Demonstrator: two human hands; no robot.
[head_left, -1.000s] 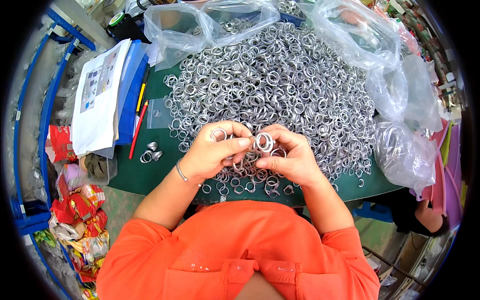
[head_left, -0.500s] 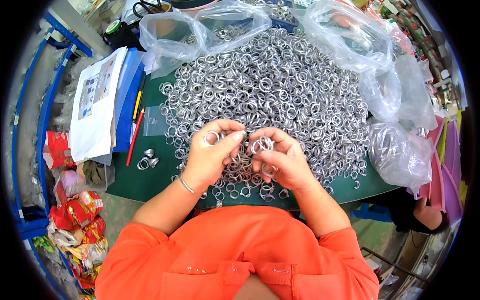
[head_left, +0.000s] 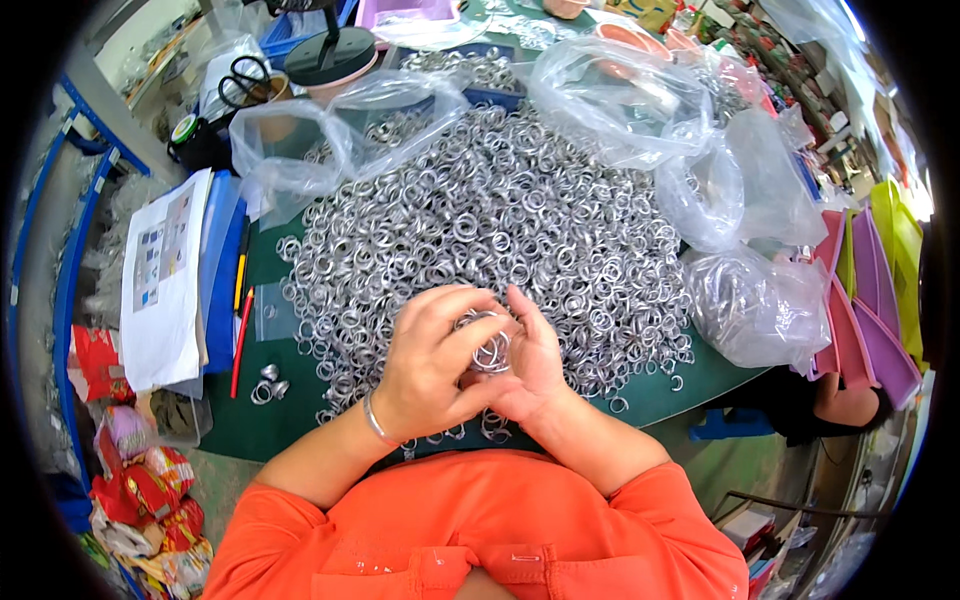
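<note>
Just inside the near table edge (head_left: 235, 447), hands (head_left: 430, 355) cup rings (head_left: 491, 353).

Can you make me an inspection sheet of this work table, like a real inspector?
Surface: green table, much of it under a big pile of silver-coloured rings.
Job's things: a few held rings between the hands; a small group of rings apart from the pile, at left.
Clutter: clear plastic bags, papers, a thin red pen or pencil.
Hands: left hand curls over the held rings; right hand is cupped beside them. Which one bears them, I can't tell.
Cables: nothing clearly seen.
Surroundings: blue rack at left; pink, purple and green plastic trays or bins at right.
</note>
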